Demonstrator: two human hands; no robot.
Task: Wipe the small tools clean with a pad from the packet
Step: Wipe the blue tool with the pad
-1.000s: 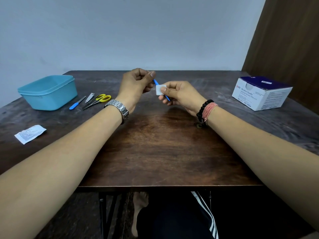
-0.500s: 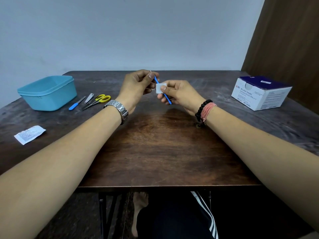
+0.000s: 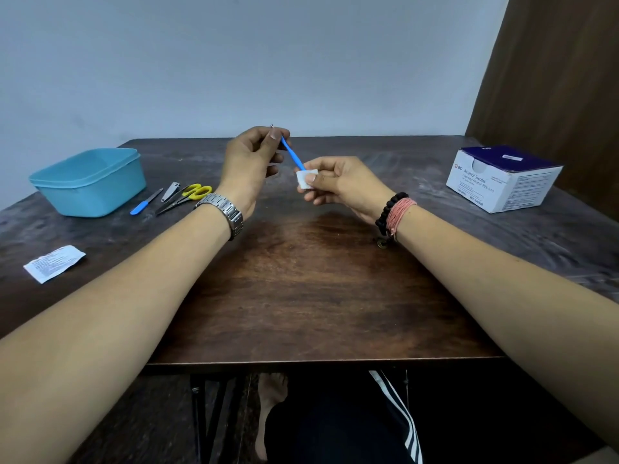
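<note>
Above the middle of the wooden table point(image 3: 301, 296), the left hand point(image 3: 249, 165) pinches the upper end of a thin blue-handled tool point(image 3: 292, 152), which slants down to the right hand point(image 3: 338, 182), whose thumb and fingers pinch a white pad point(image 3: 304, 178) folded around the tool's lower end. On the table, left of the hands, lie a second blue tool point(image 3: 144, 203), nail clippers point(image 3: 170, 191) and yellow-handled scissors point(image 3: 187, 197) beside a teal tub point(image 3: 90, 182), with 1 torn packet point(image 3: 53, 263) nearer the front edge; a box of alcohol swabs point(image 3: 502, 179) stands at the table's right side.

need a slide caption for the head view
Left hand holds a blue tool while the right hand wipes it with a white pad.
</note>
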